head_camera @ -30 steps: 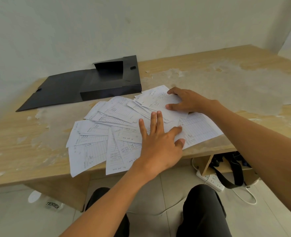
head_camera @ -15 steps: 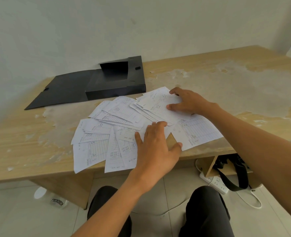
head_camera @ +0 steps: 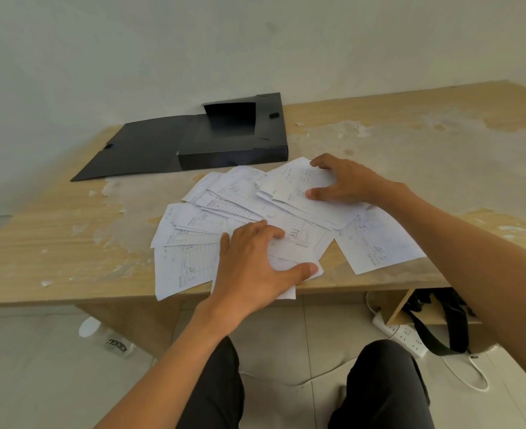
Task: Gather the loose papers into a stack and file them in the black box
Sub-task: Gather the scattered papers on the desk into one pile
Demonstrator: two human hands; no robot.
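The left hand (head_camera: 255,261) and right hand (head_camera: 345,184) are bare, as are both forearms (head_camera: 168,366) up to the frame's edge. The left thumb (head_camera: 301,270) shows a short, trimmed nail. Lower down, the legs wear black trousers (head_camera: 218,394) (plain matte cloth, creased softly over each knee).

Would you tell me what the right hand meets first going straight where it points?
Beyond the loose white papers under the right hand, likely the open black file box, though depth is unclear.
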